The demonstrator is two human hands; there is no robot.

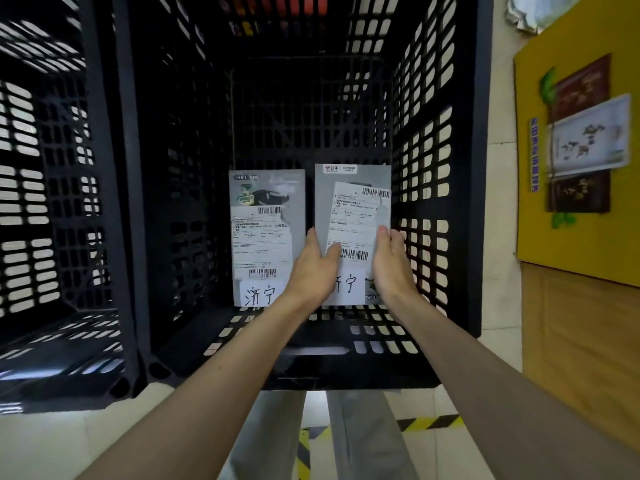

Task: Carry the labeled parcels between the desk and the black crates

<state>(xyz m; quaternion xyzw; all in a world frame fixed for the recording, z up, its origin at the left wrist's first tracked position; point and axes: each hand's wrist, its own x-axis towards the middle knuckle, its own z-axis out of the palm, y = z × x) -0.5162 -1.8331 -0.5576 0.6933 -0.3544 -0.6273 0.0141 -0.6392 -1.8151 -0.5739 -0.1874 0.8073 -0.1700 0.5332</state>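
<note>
Gripping the right-hand parcel [353, 216] by its near edges, the left hand [313, 268] and right hand [391, 265] curl around it inside the black crate [474, 202]. A second labeled parcel [263, 237] already lies just beside it. Whether this one is arriving or leaving cannot be told; the desk is out of view, and both hands cover part of its handwritten tag.

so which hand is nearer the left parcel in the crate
Left. The left hand sits between the two parcels, its outer edge right beside the left parcel. The right hand is on the far edge of the right parcel.
</note>
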